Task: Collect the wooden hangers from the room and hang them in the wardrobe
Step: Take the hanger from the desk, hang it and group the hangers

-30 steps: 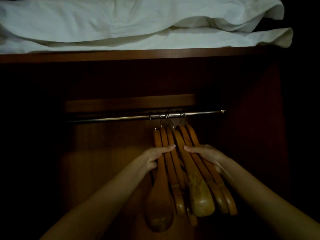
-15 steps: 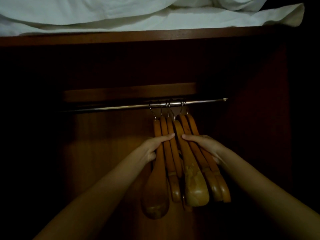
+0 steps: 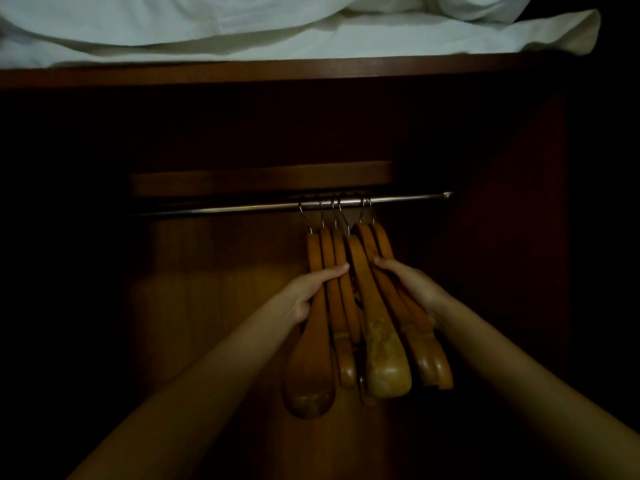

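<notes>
Wardrobe: dark, rail (image 3: 242, 210) above both grips.
Left hand (image 3: 309, 289): clasping hangers (image 3: 360, 306).
Right hand (image 3: 410, 289): clasping hangers too.
Risk: tugging could unhook them (hooks sit loosely).

both arms extended, left hand (image 3: 313, 289), right hand (image 3: 410, 285) clasping

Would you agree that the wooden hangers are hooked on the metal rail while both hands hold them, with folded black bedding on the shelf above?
Not quite: the bedding is white, as the head view shows. The rest stands: the wooden hangers hang from the metal rail, the left hand and right hand on them.
</notes>
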A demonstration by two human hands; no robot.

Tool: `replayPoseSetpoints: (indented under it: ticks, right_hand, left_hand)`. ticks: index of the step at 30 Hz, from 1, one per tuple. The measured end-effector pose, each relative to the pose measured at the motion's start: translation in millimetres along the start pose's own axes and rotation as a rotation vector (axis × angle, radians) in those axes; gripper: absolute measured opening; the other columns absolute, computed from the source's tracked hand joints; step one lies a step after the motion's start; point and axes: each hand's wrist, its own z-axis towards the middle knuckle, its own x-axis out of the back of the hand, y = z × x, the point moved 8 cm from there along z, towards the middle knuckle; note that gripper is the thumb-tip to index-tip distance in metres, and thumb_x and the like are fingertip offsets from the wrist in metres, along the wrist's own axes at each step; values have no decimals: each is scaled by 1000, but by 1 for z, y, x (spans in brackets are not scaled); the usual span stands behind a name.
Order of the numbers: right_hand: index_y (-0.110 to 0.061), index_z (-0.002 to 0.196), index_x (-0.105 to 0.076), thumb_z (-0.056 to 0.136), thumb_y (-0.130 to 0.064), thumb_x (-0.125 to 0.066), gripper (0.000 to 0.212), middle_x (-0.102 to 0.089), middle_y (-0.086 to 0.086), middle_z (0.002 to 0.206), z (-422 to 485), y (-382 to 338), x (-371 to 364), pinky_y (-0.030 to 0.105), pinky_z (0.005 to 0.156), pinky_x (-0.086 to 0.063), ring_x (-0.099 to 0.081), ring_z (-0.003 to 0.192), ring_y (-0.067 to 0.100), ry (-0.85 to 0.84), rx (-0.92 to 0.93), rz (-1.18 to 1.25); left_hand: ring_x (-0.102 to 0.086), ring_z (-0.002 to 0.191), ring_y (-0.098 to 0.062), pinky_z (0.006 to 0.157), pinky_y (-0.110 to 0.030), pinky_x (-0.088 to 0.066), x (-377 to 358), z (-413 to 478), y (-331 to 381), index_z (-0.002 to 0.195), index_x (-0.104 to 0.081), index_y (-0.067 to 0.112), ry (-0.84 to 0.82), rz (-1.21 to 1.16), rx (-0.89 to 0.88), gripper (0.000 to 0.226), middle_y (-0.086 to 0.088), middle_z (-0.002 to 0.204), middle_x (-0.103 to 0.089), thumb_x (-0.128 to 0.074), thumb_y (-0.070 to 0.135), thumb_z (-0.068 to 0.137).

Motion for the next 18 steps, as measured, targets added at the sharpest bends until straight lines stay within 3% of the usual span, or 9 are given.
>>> replayPoseSetpoints:
  ticks: [3, 6, 8, 10, 12, 14, 16, 18]
  right_hand:
    - [-19, 117, -63, 85, -47, -60, 43, -70, 15, 111, -7, 0, -1, 50, 91, -53, -68, 100, 33, -1, -6, 22]
    - [-21, 117, -62, 88, -46, -55, 38, -70, 15, 112, -18, 2, -1, 48, 89, -53, -67, 102, 33, -46, -25, 69]
    - [-21, 124, -58, 87, -48, -55, 46, -68, 14, 116, -29, 3, 3, 49, 91, -52, -66, 105, 33, -40, 0, 80]
    - [-27, 139, -44, 79, -54, -58, 67, -62, 9, 128, -42, 5, 11, 47, 91, -52, -63, 110, 28, 31, 70, 32]
    - [-35, 144, -34, 72, -55, -62, 80, -59, -2, 128, -57, 8, 14, 34, 80, -55, -63, 107, 15, 71, 149, -33]
    - [-38, 144, -31, 74, -48, -64, 78, -61, -14, 113, -66, 12, 12, 22, 68, -53, -64, 96, 4, 61, 193, -59]
    - [-40, 144, -29, 82, -40, -63, 71, -57, -21, 104, -71, 16, 11, 20, 68, -49, -62, 93, 1, 69, 213, -86]
    - [-42, 144, -27, 84, -38, -62, 70, -53, -26, 100, -76, 18, 11, 18, 66, -46, -59, 87, -4, 70, 235, -117]
  left_hand:
    - [-65, 103, -30, 85, -44, -53, 0, 0, 3, 130, -56, 9, 7, -17, -31, 62, -15, 120, -65, -73, 37, 78]
    - [-56, 120, -30, 96, -43, -48, 7, -9, 8, 145, -35, 13, 84, 18, -97, 86, -14, 135, -55, -69, 50, 76]
    - [-45, 131, -30, 99, -42, -42, 18, -25, 12, 151, -17, 19, 201, 123, -179, 94, -10, 147, -43, -59, 59, 79]
    - [-36, 136, -29, 103, -42, -36, 31, -57, 19, 151, -7, 26, 340, 153, -355, 86, -7, 152, -33, -52, 57, 85]
    - [-40, 129, -19, 90, -31, -39, 40, -101, 18, 148, -14, 34, 444, 90, -576, 78, 3, 147, -35, -52, 54, 82]
    - [-44, 118, -7, 81, -22, -41, 41, -136, 5, 143, -23, 42, 483, 134, -697, 77, 16, 135, -39, -58, 59, 77]
    - [-43, 117, 6, 89, -23, -44, 33, -149, -15, 139, -29, 45, 441, 306, -670, 72, 24, 133, -37, -59, 60, 75]
    - [-42, 106, 27, 82, -9, -47, 22, -154, -34, 128, -35, 52, 367, 466, -603, 61, 32, 129, -36, -60, 63, 74]
